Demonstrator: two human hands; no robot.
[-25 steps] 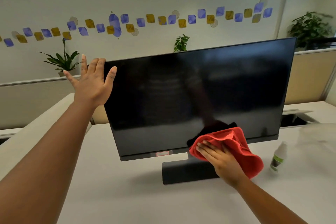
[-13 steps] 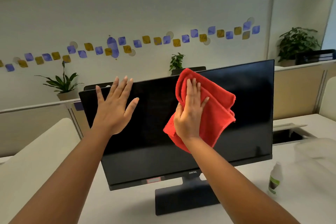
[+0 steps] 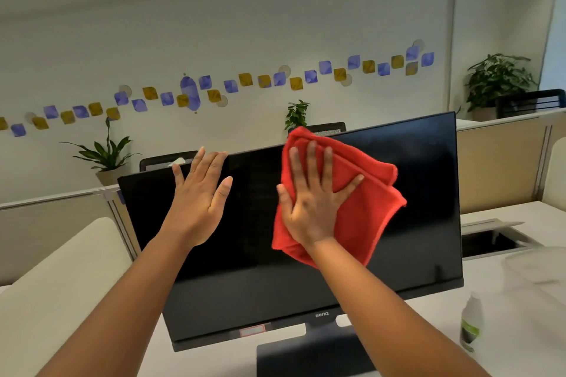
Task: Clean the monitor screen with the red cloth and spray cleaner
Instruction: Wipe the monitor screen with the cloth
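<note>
Head view: against the picture from half a second back, little differs; both hands keep their places on the dark monitor (image 3: 413,193), with the right thumb spread a bit wider over the cloth. Going left to right, the left hand (image 3: 199,202) lies flat and open against the upper left of the screen, fingers straight and together, their tips at the top edge. To its right the right hand (image 3: 315,202) presses the red cloth (image 3: 361,214) to the upper middle of the screen with straight, splayed fingers, gripping nothing; the cloth's top corner rises just over the monitor's upper edge. Bare screen lies open below both forearms and to the right of the cloth as far as the right bezel. At the lower right the spray cleaner bottle (image 3: 470,327) stands on the white desk (image 3: 505,214), just beside the monitor's bottom corner and apart from both hands.
</note>
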